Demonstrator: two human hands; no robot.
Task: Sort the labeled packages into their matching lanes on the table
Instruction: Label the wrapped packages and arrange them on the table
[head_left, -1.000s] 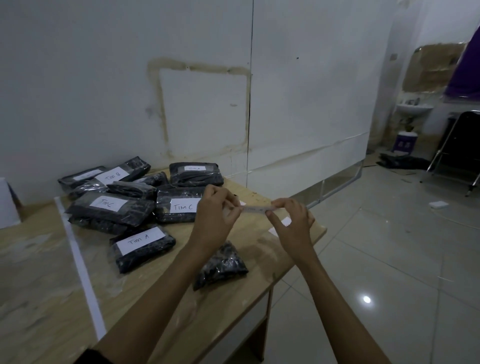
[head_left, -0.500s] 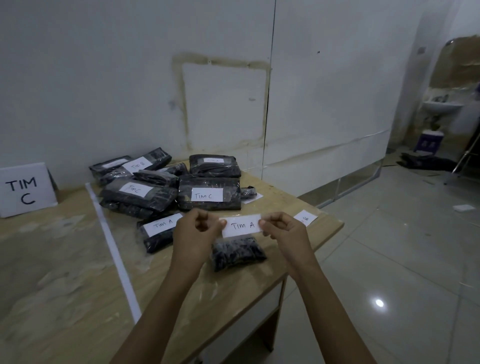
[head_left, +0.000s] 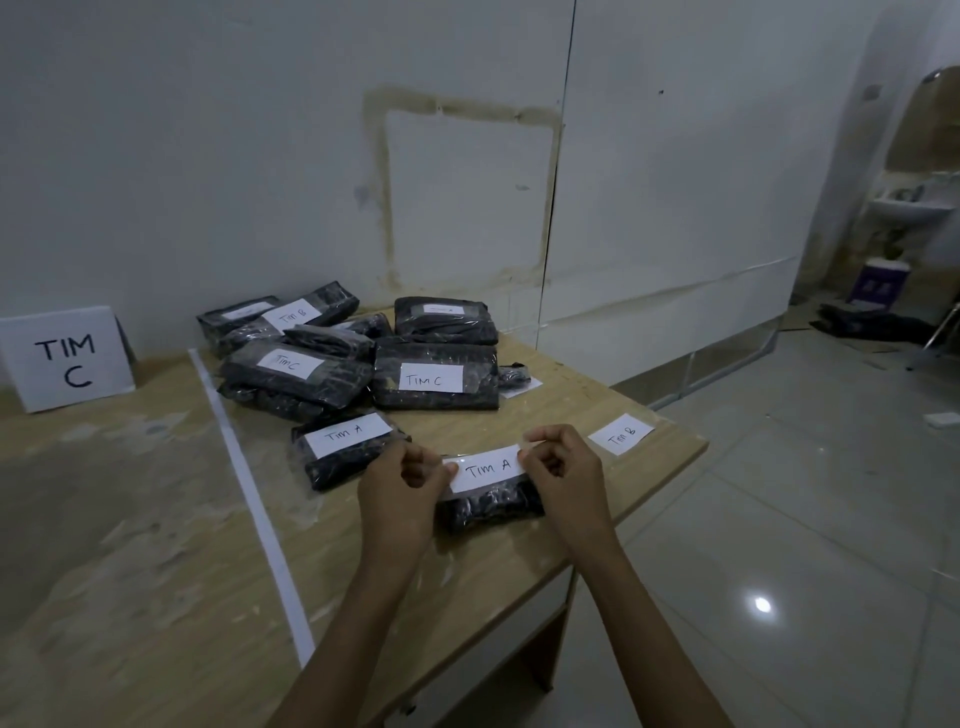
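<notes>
My left hand (head_left: 402, 486) and my right hand (head_left: 563, 467) each pinch one end of a white "TIM A" label strip (head_left: 485, 469), stretched just above a small unlabeled black package (head_left: 493, 504) on the table. Left of it lies a package labeled "Tim A" (head_left: 343, 449). Behind are two packages labeled "Tim C" (head_left: 434, 376) (head_left: 293, 371), one labeled "Tim B" (head_left: 306, 314) and several more in a pile. A loose "Tim B" label (head_left: 621, 434) lies near the table's right edge.
A white tape line (head_left: 249, 499) runs front to back across the wooden table (head_left: 156, 545). A "TIM C" sign (head_left: 67, 358) stands against the wall at the back left. The table's right edge drops to a tiled floor (head_left: 805, 545).
Both hands have come down from in front of me to just above the small black package, turning the label so "TIM A" faces up. The camera has tilted down and left.
</notes>
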